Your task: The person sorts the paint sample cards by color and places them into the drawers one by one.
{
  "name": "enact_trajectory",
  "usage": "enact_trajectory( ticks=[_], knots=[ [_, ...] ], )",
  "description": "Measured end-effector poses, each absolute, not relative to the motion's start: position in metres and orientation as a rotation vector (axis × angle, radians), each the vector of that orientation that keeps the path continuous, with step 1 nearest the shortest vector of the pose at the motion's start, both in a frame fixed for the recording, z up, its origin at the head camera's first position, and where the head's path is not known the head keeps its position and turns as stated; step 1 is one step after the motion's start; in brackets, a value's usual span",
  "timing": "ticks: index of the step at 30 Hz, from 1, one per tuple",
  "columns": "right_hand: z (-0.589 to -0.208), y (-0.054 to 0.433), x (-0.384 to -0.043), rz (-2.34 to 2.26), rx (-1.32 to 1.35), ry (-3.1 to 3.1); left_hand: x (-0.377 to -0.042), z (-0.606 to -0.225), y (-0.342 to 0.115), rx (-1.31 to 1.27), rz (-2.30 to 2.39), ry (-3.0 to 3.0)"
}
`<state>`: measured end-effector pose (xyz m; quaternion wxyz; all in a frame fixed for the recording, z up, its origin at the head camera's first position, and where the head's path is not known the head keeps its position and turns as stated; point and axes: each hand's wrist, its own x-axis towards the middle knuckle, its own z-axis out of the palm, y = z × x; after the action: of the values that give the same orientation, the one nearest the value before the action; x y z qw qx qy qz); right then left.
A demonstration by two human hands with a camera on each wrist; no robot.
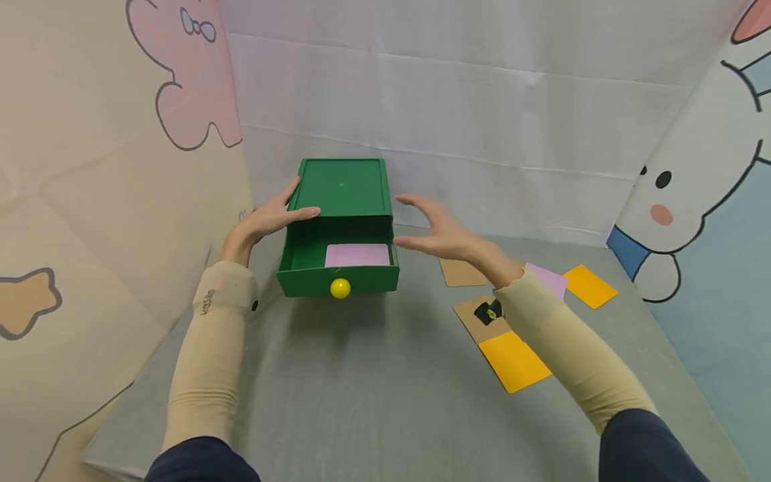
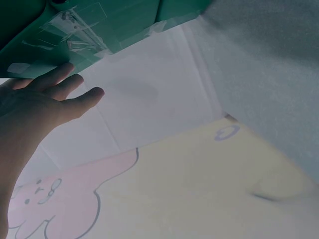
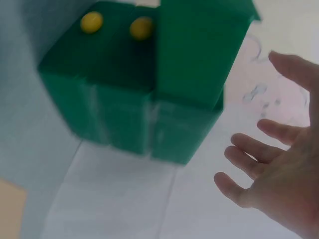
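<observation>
A green drawer unit (image 1: 343, 187) stands near the back of the table, its top drawer (image 1: 367, 280) pulled out toward me. This drawer has a yellow knob (image 1: 340, 288), and a pink card (image 1: 357, 255) lies inside it. Two more yellow knobs, one a round knob (image 3: 91, 22), show lower on the unit in the right wrist view. My left hand (image 1: 268, 217) rests against the unit's left side, thumb across the top's front corner, fingers extended along the side. Beside the unit's right side, apart from it, my right hand (image 1: 442, 231) is spread with nothing in it.
To the right on the grey table (image 1: 385, 415) lie a brown card (image 1: 462, 273), a pink card (image 1: 545, 278), an orange card (image 1: 590, 286), and a brown piece with a black patch (image 1: 476, 321) beside another orange card (image 1: 515, 361). A white sheet (image 1: 458, 120) hangs behind.
</observation>
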<state>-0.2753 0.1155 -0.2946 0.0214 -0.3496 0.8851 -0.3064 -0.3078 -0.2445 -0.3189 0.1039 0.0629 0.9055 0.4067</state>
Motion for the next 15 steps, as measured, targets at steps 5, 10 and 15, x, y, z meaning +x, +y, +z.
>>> enact_trajectory(
  ticks=[5,10,15],
  knots=[
    [-0.335,0.180,-0.297,-0.977,-0.857,2.914,-0.308,-0.319,-0.244,0.188,1.210,2.667],
    [-0.383,0.253,-0.312,-0.855,-0.593,3.023,-0.307,-0.319,-0.243,0.193,1.216,2.664],
    [-0.413,0.314,-0.313,-0.710,-0.428,3.037,-0.307,-0.319,-0.242,0.185,1.227,2.657]
  ],
)
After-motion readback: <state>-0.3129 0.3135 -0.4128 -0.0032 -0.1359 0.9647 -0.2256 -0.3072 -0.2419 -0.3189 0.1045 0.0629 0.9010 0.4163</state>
